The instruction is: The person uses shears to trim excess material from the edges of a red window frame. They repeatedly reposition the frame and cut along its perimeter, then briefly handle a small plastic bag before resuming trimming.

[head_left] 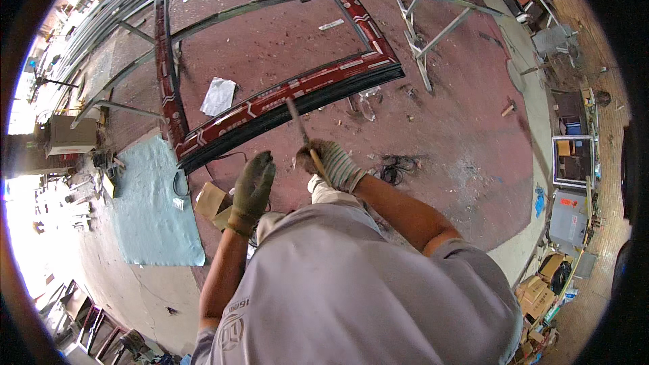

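Observation:
A window-type frame with red protective film (pixel 297 88) and dark edges lies across a metal stand in front of me. My right hand (pixel 331 162), in a white-and-green striped glove with a dark palm, is closed around a thin stick-like tool (pixel 295 120). One part of the tool looks wooden; its far end points toward the frame's near bar, and I cannot tell whether they touch. My left hand (pixel 253 188), in an olive work glove, is open with the fingers stretched out. It holds nothing visible and hovers just below the near bar, apart from it.
A crumpled white paper (pixel 218 96) lies on the reddish floor mat inside the frame. Cardboard boxes (pixel 211 201) stand beside my left forearm, near a light-blue sheet (pixel 145 209). A coiled black cable (pixel 397 169) and a hammer (pixel 509 107) lie to the right. Long metal profiles fill the far left.

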`<action>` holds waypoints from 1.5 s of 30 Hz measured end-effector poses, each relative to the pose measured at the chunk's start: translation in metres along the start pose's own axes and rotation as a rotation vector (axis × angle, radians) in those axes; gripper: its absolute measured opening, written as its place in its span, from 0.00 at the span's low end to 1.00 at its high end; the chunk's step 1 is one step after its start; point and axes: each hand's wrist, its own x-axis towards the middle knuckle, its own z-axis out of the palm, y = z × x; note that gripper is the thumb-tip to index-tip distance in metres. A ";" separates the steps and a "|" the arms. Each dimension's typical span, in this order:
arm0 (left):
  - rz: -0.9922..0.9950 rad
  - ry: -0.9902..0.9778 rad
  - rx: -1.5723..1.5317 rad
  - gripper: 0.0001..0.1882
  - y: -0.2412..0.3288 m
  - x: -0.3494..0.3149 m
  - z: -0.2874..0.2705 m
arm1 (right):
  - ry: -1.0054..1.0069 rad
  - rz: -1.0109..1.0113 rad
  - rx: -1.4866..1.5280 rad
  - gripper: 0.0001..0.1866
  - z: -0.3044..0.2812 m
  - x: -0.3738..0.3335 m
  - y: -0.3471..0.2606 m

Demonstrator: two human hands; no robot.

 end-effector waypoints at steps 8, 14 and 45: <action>0.264 0.042 0.438 0.23 0.025 0.116 0.040 | 0.398 0.101 0.027 0.09 -0.097 -0.017 -0.012; 0.338 -0.032 0.636 0.34 0.015 0.207 0.098 | 0.702 0.119 0.128 0.13 -0.133 -0.034 -0.003; 0.311 -0.140 0.794 0.38 0.006 0.261 0.155 | 0.649 0.551 -0.942 0.18 -0.496 -0.093 0.194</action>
